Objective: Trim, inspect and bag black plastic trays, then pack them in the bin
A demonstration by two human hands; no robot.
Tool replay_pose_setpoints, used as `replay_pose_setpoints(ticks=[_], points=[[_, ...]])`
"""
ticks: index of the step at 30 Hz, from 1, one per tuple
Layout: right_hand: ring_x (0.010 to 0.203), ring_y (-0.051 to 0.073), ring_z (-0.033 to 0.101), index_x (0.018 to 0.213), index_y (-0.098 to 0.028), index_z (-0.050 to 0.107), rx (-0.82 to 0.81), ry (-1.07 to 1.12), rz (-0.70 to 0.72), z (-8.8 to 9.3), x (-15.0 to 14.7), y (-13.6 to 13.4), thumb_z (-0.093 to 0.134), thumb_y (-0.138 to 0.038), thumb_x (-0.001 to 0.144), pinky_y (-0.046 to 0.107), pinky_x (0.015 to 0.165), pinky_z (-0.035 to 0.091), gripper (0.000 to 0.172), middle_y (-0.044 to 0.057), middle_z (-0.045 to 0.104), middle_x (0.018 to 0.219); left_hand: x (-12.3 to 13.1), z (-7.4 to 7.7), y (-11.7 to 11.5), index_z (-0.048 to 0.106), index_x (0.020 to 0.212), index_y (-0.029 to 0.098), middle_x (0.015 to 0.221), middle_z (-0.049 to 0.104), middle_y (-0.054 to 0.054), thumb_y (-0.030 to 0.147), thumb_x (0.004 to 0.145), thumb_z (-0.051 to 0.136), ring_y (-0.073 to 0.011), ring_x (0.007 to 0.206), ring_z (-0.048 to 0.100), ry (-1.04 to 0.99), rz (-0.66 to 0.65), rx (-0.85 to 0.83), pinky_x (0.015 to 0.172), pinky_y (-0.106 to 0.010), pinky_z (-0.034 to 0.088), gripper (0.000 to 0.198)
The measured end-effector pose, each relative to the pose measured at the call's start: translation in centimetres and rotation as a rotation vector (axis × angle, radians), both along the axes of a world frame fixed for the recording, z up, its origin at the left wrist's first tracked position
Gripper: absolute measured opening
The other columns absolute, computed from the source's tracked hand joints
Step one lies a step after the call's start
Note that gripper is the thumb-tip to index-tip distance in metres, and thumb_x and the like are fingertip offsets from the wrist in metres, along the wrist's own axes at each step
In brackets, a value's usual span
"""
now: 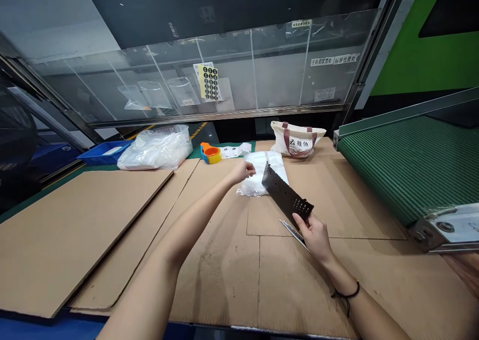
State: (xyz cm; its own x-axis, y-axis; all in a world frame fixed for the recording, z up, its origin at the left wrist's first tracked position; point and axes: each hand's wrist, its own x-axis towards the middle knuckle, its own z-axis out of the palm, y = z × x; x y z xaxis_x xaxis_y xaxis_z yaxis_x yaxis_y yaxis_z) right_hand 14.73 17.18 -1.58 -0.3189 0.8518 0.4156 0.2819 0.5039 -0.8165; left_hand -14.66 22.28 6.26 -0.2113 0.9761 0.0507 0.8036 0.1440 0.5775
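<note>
My right hand (317, 237) grips the lower end of a black perforated panel (281, 192), thumb on its face. The panel is long and thin, tilted, with rows of small holes, and its far end hangs over a stack of clear plastic bags (258, 176). My left hand (243, 171) is at the left edge of that stack, fingers loosely curled and slightly apart, with nothing visible in them. Whether it touches the bags I cannot tell. A slim silvery tool (294, 233), perhaps a cutter, shows beside my right hand, which partly hides its near end.
Cardboard sheets (224, 260) cover the table, with a thicker cardboard stack (82, 230) at left. Behind are a bulky plastic bag (157, 148), a blue tray (101, 153), tape rolls (211, 154), a printed paper strip (235, 150) and a cloth bag (297, 139). A green conveyor (415, 155) borders the right.
</note>
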Motion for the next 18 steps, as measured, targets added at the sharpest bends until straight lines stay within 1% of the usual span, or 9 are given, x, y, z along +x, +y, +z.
replay_pose_setpoints(ticks=[2,3,5,7,9,12,15,16,18], points=[[0.040,0.013,0.044,0.087,-0.013,0.067,-0.035,0.049,-0.047,-0.1,0.1,-0.1,0.049,-0.054,0.088,0.024,0.039,0.034,0.044,-0.001,0.056,0.049,0.1,-0.5,-0.6,0.060,0.060,0.016,0.060,0.061,0.001,0.012,0.070,0.065,-0.0141,0.063,0.055,-0.018,-0.031,-0.010,0.062,-0.027,0.040,0.012],[0.042,0.014,0.046,0.089,-0.013,0.068,-0.044,0.075,-0.070,-0.1,0.1,-0.1,0.051,-0.054,0.087,0.024,0.040,0.036,0.044,0.001,0.058,0.052,0.1,-0.7,-0.9,0.058,0.058,0.016,0.060,0.059,0.002,0.012,0.068,0.067,-0.0139,0.063,0.054,-0.024,-0.035,-0.009,0.062,-0.027,0.039,0.014],[0.049,0.016,0.053,0.088,-0.014,0.069,-0.040,0.116,-0.095,-0.2,0.2,-0.1,0.053,-0.055,0.085,0.025,0.043,0.040,0.044,0.004,0.064,0.060,0.1,-1.3,-1.1,0.055,0.056,0.016,0.058,0.055,0.003,0.014,0.067,0.071,-0.0132,0.062,0.052,-0.042,-0.033,-0.013,0.060,-0.026,0.038,0.020],[0.050,0.016,0.054,0.084,-0.014,0.069,-0.027,0.130,-0.085,-0.4,0.2,-0.1,0.054,-0.056,0.084,0.026,0.044,0.041,0.044,0.006,0.066,0.063,0.2,-2.0,-1.1,0.053,0.058,0.016,0.057,0.053,0.004,0.021,0.072,0.072,-0.0118,0.059,0.051,-0.077,-0.035,-0.037,0.058,-0.025,0.038,0.024],[0.043,0.015,0.049,0.083,-0.015,0.068,-0.024,0.115,-0.057,-0.5,0.1,-0.2,0.054,-0.055,0.084,0.026,0.041,0.039,0.043,0.004,0.065,0.059,0.2,-2.7,-1.1,0.055,0.064,0.015,0.058,0.053,0.004,0.028,0.081,0.067,-0.0102,0.057,0.051,-0.117,-0.044,-0.082,0.057,-0.024,0.042,0.025],[0.037,0.012,0.042,0.076,-0.017,0.065,-0.005,0.054,0.000,-0.6,-0.1,-0.2,0.052,-0.053,0.086,0.025,0.038,0.035,0.040,0.001,0.058,0.050,0.0,-3.6,-0.9,0.060,0.080,0.013,0.071,0.059,0.002,0.033,0.091,0.057,-0.0096,0.061,0.056,-0.159,-0.061,-0.154,0.060,-0.026,0.049,0.023],[0.034,0.012,0.040,0.069,-0.018,0.062,0.021,0.012,0.042,-0.7,-0.3,-0.3,0.051,-0.051,0.087,0.025,0.037,0.032,0.038,-0.002,0.051,0.044,-0.1,-4.0,-0.7,0.061,0.099,0.013,0.091,0.064,-0.003,0.034,0.091,0.058,-0.0129,0.075,0.062,-0.174,-0.073,-0.208,0.067,-0.030,0.054,0.023],[0.034,0.013,0.040,0.069,-0.019,0.062,0.023,0.010,0.049,-0.7,-0.3,-0.3,0.051,-0.050,0.087,0.025,0.037,0.032,0.038,-0.002,0.050,0.043,-0.1,-4.1,-0.7,0.061,0.103,0.013,0.096,0.064,-0.005,0.034,0.091,0.058,-0.0143,0.080,0.063,-0.173,-0.073,-0.224,0.070,-0.032,0.055,0.024],[0.035,0.014,0.045,0.072,-0.018,0.062,0.035,0.021,0.052,-0.9,-0.4,-0.4,0.051,-0.050,0.087,0.025,0.039,0.035,0.037,0.000,0.055,0.046,0.1,-4.0,-0.7,0.060,0.109,0.014,0.105,0.063,-0.007,0.033,0.091,0.058,-0.0168,0.088,0.063,-0.161,-0.061,-0.246,0.076,-0.036,0.055,0.027]])
